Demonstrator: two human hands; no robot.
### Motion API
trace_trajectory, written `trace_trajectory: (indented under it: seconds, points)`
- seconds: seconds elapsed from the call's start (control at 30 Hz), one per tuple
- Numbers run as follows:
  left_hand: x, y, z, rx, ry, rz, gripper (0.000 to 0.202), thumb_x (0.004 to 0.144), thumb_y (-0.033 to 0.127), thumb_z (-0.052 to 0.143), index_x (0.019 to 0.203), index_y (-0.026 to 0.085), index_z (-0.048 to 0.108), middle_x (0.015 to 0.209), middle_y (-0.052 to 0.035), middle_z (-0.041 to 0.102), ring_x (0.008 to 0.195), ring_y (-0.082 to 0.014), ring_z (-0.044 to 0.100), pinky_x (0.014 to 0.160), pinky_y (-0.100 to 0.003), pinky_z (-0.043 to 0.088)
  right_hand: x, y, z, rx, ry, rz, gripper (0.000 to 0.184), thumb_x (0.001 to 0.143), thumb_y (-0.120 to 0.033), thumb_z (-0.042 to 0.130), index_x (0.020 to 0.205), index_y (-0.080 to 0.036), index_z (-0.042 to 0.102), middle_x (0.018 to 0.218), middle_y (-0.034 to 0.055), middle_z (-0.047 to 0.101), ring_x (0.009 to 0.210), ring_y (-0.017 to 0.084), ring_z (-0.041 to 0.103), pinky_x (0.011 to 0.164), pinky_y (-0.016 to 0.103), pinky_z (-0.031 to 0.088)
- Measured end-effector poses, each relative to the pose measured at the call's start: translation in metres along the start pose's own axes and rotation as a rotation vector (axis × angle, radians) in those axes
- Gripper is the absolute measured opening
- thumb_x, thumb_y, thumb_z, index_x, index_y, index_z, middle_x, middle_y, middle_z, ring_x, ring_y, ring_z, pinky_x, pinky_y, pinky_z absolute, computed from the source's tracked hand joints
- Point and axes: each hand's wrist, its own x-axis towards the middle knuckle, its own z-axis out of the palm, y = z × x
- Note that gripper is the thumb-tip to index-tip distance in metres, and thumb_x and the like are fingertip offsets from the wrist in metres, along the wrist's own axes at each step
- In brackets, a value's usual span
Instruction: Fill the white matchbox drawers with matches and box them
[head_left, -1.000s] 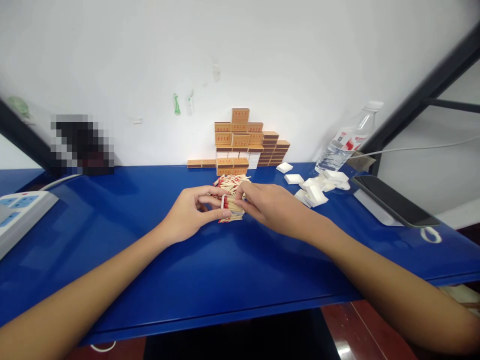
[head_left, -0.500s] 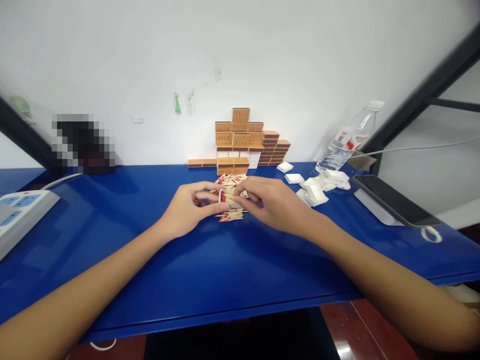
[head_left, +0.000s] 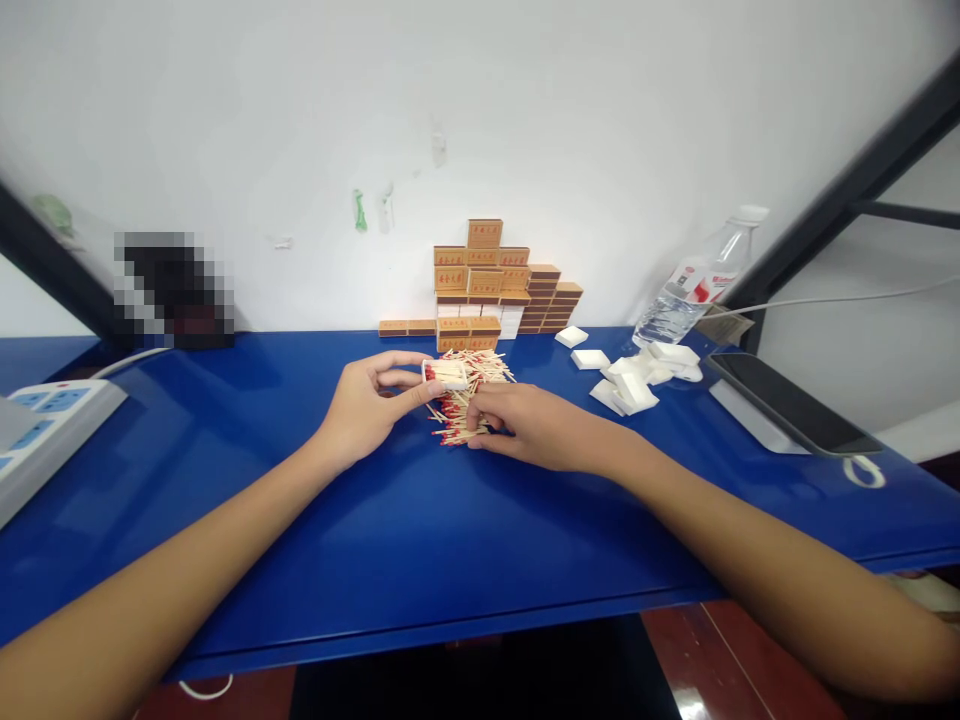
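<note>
My left hand grips a small white matchbox tray by its end, between thumb and fingers. Red-tipped matches lie inside this tray, which is held just above the left part of a loose match pile on the blue table. My right hand is low at the near side of the pile, fingers curled and thumb close to them, closed on matches there. How many it pinches is hidden by the fingers.
Stacked matchboxes stand against the wall behind the pile. To the right lie several white empty trays, a leaning water bottle and a phone on a white box. A power strip sits at the left edge.
My right hand has left the tray and come down to the near edge of the match pile. The left hand has moved the tray slightly left and up, showing more of the pile.
</note>
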Motion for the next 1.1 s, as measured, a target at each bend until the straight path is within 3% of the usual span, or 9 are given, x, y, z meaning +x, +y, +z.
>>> trace_trajectory:
  seconds: [0.27,0.47,0.67,0.9,1.1]
  points:
    - [-0.001,0.0,0.0,0.017,-0.02,0.003,0.049,0.08,0.045,0.086,0.118,0.016,0.074,0.094,-0.0082,0.084,0.081,-0.0206,0.075,0.073,-0.031,0.054,-0.002,-0.006,-0.003,-0.009,-0.1,0.116,0.01,0.102,-0.024,0.059,0.093,-0.019,0.059,0.094,0.006,0.067,0.08,0.017,0.058,0.071,0.03,0.041]
    - [-0.001,-0.001,0.0,0.033,-0.022,-0.002,0.05,0.079,0.048,0.087,0.117,0.017,0.075,0.092,-0.0079,0.084,0.077,-0.0195,0.074,0.069,-0.03,0.052,-0.003,-0.01,-0.005,-0.038,-0.108,0.134,0.012,0.103,-0.027,0.054,0.094,-0.019,0.057,0.093,0.0062,0.065,0.078,0.018,0.055,0.069,0.031,0.04]
    - [0.0,-0.001,0.0,0.028,-0.03,-0.003,0.048,0.08,0.046,0.086,0.117,0.017,0.075,0.094,-0.0074,0.084,0.081,-0.0211,0.076,0.073,-0.031,0.054,-0.004,-0.006,-0.01,-0.067,-0.126,0.13,0.016,0.104,-0.028,0.05,0.092,-0.02,0.055,0.094,0.0067,0.066,0.079,0.019,0.055,0.073,0.032,0.04]
    - [0.0,-0.003,0.0,0.042,-0.027,-0.017,0.048,0.079,0.045,0.087,0.115,0.017,0.074,0.09,-0.0067,0.084,0.081,-0.0225,0.077,0.075,-0.033,0.056,-0.007,0.007,-0.02,-0.08,-0.024,0.123,0.021,0.106,-0.034,0.048,0.091,-0.021,0.053,0.094,0.0064,0.065,0.078,0.018,0.054,0.071,0.032,0.038]
    - [0.0,-0.002,0.002,0.029,-0.054,-0.01,0.046,0.079,0.044,0.086,0.115,0.017,0.073,0.09,-0.0066,0.084,0.085,-0.0235,0.078,0.079,-0.035,0.058,-0.009,0.011,-0.029,-0.167,0.143,0.159,0.017,0.105,-0.033,0.049,0.092,-0.021,0.05,0.092,0.0064,0.062,0.077,0.019,0.054,0.068,0.032,0.037]
